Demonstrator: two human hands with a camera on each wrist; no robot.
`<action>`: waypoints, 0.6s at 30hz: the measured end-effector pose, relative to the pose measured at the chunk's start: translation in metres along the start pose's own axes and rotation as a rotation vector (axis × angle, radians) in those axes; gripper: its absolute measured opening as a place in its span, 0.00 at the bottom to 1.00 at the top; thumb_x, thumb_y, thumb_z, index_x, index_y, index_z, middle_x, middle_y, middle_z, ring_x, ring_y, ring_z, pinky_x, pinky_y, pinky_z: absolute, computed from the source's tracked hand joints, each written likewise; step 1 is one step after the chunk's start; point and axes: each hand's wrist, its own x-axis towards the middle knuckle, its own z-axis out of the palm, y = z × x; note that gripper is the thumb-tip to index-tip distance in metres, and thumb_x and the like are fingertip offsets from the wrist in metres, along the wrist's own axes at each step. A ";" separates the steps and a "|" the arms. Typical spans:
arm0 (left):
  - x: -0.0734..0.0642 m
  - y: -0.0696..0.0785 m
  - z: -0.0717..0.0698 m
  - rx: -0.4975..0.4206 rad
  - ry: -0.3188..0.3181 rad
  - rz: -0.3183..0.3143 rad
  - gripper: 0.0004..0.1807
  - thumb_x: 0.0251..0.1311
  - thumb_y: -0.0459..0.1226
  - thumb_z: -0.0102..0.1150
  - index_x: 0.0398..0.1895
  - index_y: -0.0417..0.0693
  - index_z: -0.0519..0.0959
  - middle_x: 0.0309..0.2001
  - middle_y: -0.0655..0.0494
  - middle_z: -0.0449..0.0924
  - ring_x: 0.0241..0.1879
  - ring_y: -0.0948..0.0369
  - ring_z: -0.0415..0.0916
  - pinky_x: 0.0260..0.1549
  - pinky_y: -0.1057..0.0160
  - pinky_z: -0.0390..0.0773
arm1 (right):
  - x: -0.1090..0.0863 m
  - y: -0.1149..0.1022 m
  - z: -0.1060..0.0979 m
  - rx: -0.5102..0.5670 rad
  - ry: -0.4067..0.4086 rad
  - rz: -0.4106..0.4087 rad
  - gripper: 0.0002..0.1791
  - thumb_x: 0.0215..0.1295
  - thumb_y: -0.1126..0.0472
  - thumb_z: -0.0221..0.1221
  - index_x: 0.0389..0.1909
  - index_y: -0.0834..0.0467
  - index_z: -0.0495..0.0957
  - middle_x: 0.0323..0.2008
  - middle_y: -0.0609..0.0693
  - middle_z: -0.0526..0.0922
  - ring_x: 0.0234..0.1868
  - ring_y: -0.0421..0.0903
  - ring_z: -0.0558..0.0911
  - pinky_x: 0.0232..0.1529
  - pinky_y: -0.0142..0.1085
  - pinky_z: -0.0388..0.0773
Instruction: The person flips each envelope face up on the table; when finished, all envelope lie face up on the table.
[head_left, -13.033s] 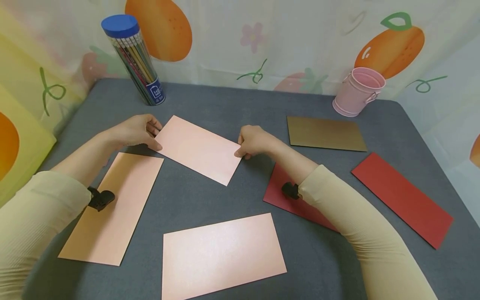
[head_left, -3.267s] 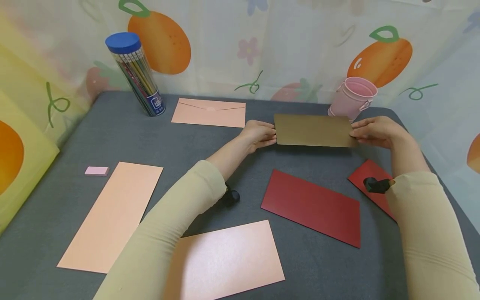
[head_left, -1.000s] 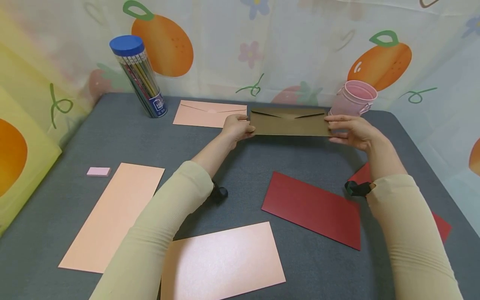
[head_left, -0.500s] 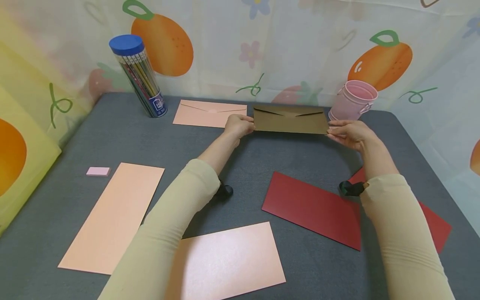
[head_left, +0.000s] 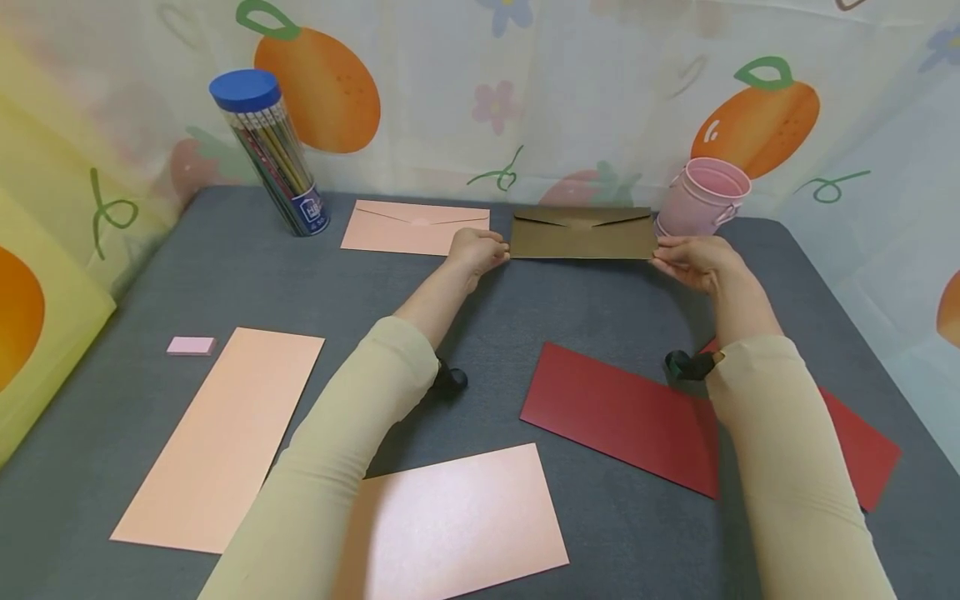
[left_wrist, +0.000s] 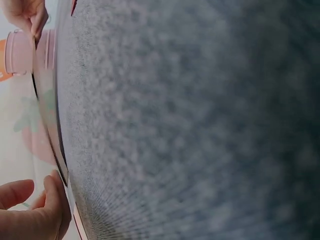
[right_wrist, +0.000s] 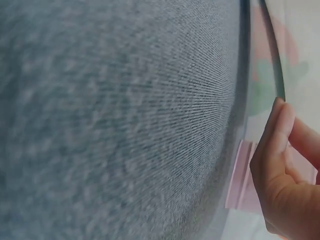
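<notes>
A brown envelope [head_left: 583,237], flap side up, spans between both hands at the back of the table. My left hand [head_left: 477,252] pinches its left end. The left wrist view shows the fingertips [left_wrist: 55,177] right at that end, the thumb standing apart from them. At the opposite end, my right hand [head_left: 697,260] holds the near corner between fingers and thumb. Seen edge-on, the envelope bows slightly, with a gap between it and the table edge. Just left of it lies a pink envelope [head_left: 405,225], flap up, partly hidden by my left hand.
Two more pink envelopes [head_left: 225,433] lie at the left and front. A red envelope [head_left: 622,417] and another [head_left: 862,450] lie at the right, under my right forearm. A pink bucket [head_left: 701,196], a pencil tube [head_left: 273,154] and an eraser [head_left: 191,345] stand or lie around.
A pink envelope went to the back of the table, flap up. The brown envelope was lifted, turned flap side up, and moved left and back beside it. The eraser has come into view.
</notes>
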 end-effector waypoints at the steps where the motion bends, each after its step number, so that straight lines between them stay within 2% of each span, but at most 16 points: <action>1: 0.000 -0.001 0.000 -0.001 -0.003 -0.005 0.25 0.69 0.24 0.47 0.69 0.32 0.66 0.68 0.39 0.70 0.66 0.51 0.73 0.64 0.66 0.76 | 0.001 0.000 0.000 -0.006 0.004 -0.002 0.10 0.70 0.73 0.50 0.39 0.56 0.75 0.30 0.46 0.79 0.32 0.39 0.84 0.41 0.25 0.84; 7: -0.001 -0.002 0.000 0.024 -0.012 -0.014 0.23 0.71 0.26 0.47 0.69 0.33 0.66 0.68 0.41 0.69 0.68 0.52 0.71 0.64 0.68 0.75 | 0.006 0.002 0.003 -0.043 0.011 -0.020 0.12 0.69 0.74 0.49 0.46 0.57 0.74 0.30 0.46 0.78 0.32 0.39 0.83 0.41 0.24 0.84; 12: -0.001 -0.003 0.000 0.051 -0.013 -0.003 0.22 0.71 0.28 0.46 0.67 0.32 0.67 0.72 0.43 0.62 0.70 0.51 0.68 0.67 0.65 0.73 | 0.010 0.003 0.004 -0.072 0.013 -0.020 0.17 0.70 0.75 0.48 0.55 0.58 0.72 0.30 0.45 0.77 0.32 0.38 0.82 0.41 0.24 0.84; 14: -0.001 -0.003 0.000 0.055 -0.018 -0.002 0.22 0.71 0.28 0.45 0.67 0.32 0.66 0.74 0.44 0.60 0.72 0.51 0.66 0.68 0.64 0.71 | 0.010 0.003 0.005 -0.092 0.008 -0.016 0.15 0.70 0.75 0.48 0.50 0.58 0.74 0.30 0.44 0.77 0.32 0.38 0.82 0.41 0.25 0.84; 16: 0.000 -0.003 0.000 0.058 -0.024 -0.006 0.23 0.71 0.28 0.44 0.68 0.32 0.66 0.75 0.44 0.58 0.73 0.51 0.64 0.69 0.64 0.71 | 0.009 0.003 0.006 -0.117 0.004 -0.009 0.12 0.70 0.74 0.48 0.38 0.57 0.78 0.29 0.44 0.78 0.31 0.38 0.82 0.40 0.25 0.84; 18: 0.000 -0.002 -0.001 0.059 -0.026 -0.009 0.23 0.70 0.27 0.44 0.67 0.32 0.66 0.76 0.44 0.57 0.73 0.51 0.63 0.69 0.64 0.70 | 0.007 0.002 0.007 -0.139 -0.003 0.000 0.15 0.70 0.73 0.50 0.28 0.55 0.79 0.28 0.43 0.79 0.30 0.37 0.82 0.39 0.26 0.84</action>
